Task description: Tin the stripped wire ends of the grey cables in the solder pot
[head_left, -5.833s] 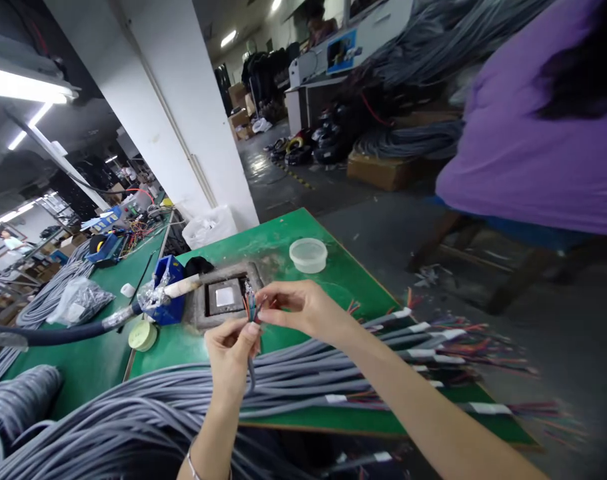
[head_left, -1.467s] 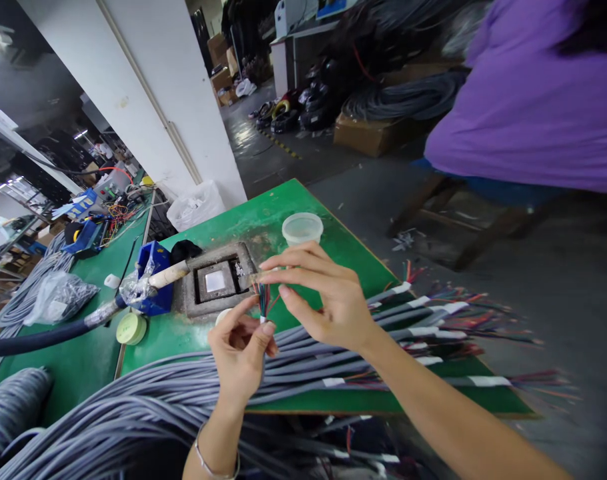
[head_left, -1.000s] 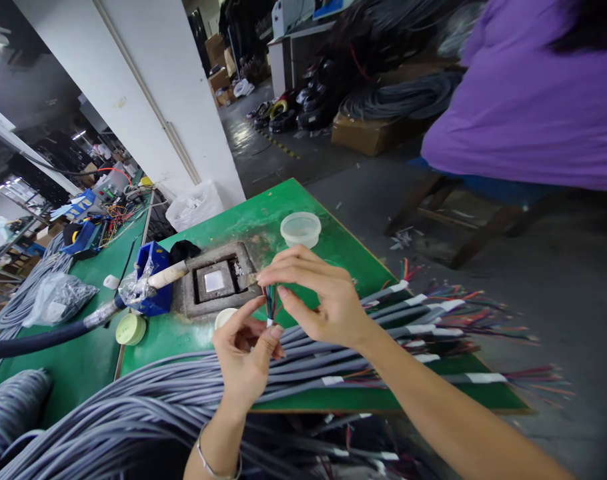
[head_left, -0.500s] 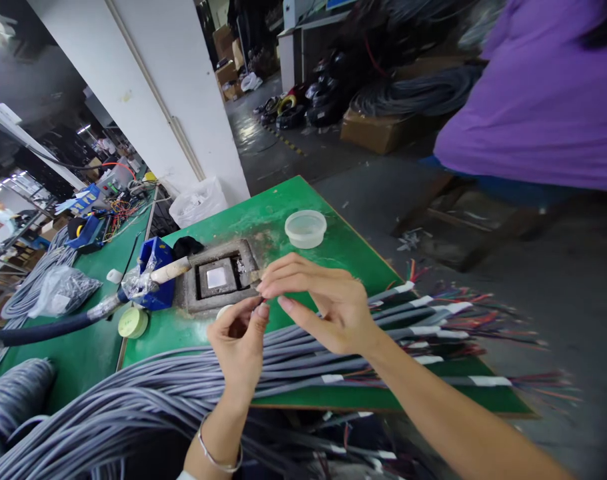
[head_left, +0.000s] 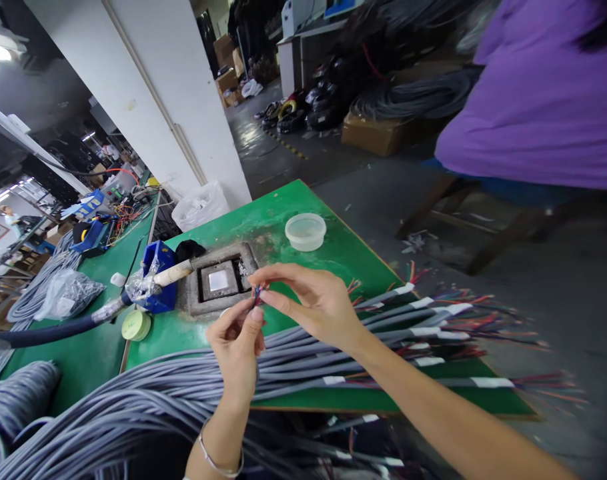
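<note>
My left hand (head_left: 237, 347) is closed, thumb and forefinger pinching the stripped end of a grey cable with thin coloured wires (head_left: 257, 294) sticking up. My right hand (head_left: 313, 303) pinches the tips of those wires from the right, its other fingers curled. Both hands hover over a thick bundle of grey cables (head_left: 173, 393) lying across the green bench (head_left: 278, 227). Just beyond the wires sits a square solder pot (head_left: 218, 281) sunk in a grey frame.
A clear plastic cup (head_left: 305, 231) stands behind the pot. A blue bin (head_left: 159, 287) and a hose with a taped nozzle (head_left: 58, 328) lie left, with a green tape roll (head_left: 136, 325). White-taped cable ends (head_left: 433, 320) fan right. A person in purple (head_left: 533, 100) sits at right.
My hands have lowered slightly and closed together, my right fingers now pinching the wire tips where earlier they were spread above them. The view has shifted a little.
</note>
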The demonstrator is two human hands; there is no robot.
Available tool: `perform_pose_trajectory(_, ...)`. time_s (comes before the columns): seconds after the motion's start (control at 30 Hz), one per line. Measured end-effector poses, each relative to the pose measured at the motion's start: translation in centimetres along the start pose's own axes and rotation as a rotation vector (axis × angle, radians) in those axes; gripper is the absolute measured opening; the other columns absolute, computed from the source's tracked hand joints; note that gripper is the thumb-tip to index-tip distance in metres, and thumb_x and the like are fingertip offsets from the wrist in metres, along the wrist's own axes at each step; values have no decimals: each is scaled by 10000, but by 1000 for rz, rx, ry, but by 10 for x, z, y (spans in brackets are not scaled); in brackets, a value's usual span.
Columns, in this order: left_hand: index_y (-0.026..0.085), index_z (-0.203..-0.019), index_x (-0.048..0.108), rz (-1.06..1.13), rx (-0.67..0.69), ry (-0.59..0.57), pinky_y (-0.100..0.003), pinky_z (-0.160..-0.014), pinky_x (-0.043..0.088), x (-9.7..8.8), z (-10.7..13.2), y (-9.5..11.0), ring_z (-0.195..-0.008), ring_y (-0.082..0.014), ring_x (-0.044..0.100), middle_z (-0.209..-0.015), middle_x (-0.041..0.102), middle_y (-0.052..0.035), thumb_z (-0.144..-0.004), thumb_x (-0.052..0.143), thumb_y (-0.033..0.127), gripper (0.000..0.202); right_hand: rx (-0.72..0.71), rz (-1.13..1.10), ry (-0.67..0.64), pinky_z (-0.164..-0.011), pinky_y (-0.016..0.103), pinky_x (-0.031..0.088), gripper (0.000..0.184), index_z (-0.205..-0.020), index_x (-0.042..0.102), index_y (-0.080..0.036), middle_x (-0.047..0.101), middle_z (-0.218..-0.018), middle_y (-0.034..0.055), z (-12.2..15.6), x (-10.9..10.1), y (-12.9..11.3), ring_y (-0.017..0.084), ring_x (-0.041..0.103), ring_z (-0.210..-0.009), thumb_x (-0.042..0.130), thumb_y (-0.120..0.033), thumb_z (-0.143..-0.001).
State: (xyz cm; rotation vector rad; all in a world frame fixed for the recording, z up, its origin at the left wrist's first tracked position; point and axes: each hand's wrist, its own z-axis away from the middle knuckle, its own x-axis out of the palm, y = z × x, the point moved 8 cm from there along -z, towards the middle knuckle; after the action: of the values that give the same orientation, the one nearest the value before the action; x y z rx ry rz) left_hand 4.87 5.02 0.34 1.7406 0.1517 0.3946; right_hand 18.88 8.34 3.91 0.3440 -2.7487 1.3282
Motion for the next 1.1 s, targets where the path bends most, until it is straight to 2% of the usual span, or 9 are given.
perform_pose_trajectory(0.13,164,-703,736,32,10,7,-130,-278,239,0,0,0,-281,-13,367,-446,540,38,-614,773,344,204,101,-151,-1,-754,240,547,210,-988,627,-219,716,-893,37,0,2,11,133,672,-829,641,-216,-779)
perform_pose_trajectory(0.2,170,-688,731,32,33,-14,-129,-284,234,2,-1,2,-289,-7,372,-481,531,41,-628,765,330,175,118,-191,-57,-791,245,538,235,-1031,619,-222,706,-976,53,0,7,14,132,665,-878,621,-228,-796)
perform_pose_trajectory(0.3,173,-669,723,29,60,-36,-132,-289,223,2,-2,4,-296,8,367,-574,538,34,-636,760,313,149,126,-189,-144,-791,242,525,157,-961,646,-206,687,-1020,71,1,13,16,128,655,-870,573,-241,-827)
perform_pose_trajectory(0.47,157,-664,707,17,94,38,-141,-272,217,-7,-3,8,-304,30,350,-804,617,-21,-631,760,323,177,140,-125,-151,-650,213,491,90,-758,631,-178,640,-728,28,1,17,16,118,601,-711,588,-249,-793)
perform_pose_trajectory(0.57,146,-666,689,38,109,67,-134,-265,209,-10,-3,12,-290,15,333,-679,639,-18,-628,755,369,236,243,-151,-184,-591,215,470,120,-731,619,-165,607,-672,16,3,23,24,107,563,-629,594,-275,-774)
perform_pose_trajectory(0.63,143,-648,671,50,93,76,-125,-269,200,-14,-4,15,-283,2,313,-515,583,15,-627,750,400,269,315,-178,-254,-574,225,466,141,-722,624,-157,603,-646,16,7,32,29,111,557,-603,605,-293,-757)
perform_pose_trajectory(0.7,137,-630,662,-1,50,59,-121,-287,213,-16,-6,17,-293,-6,311,-434,538,30,-639,741,404,278,330,-153,-282,-565,235,458,139,-702,636,-155,611,-628,20,9,35,31,118,555,-594,612,-285,-742)
perform_pose_trajectory(0.9,123,-583,681,-192,44,-25,-149,-311,235,-16,-9,28,-319,-23,334,-439,570,4,-598,763,378,268,140,-77,-63,-627,270,453,86,-722,668,-181,629,-662,16,4,18,16,130,545,-643,627,-254,-738)
perform_pose_trajectory(1.1,121,-612,689,-171,16,-2,-143,-303,212,-13,-6,19,-314,-14,313,-453,578,-1,-608,758,392,279,47,-29,6,-558,259,425,125,-635,624,-186,572,-565,-12,2,12,6,110,510,-553,597,-177,-757)
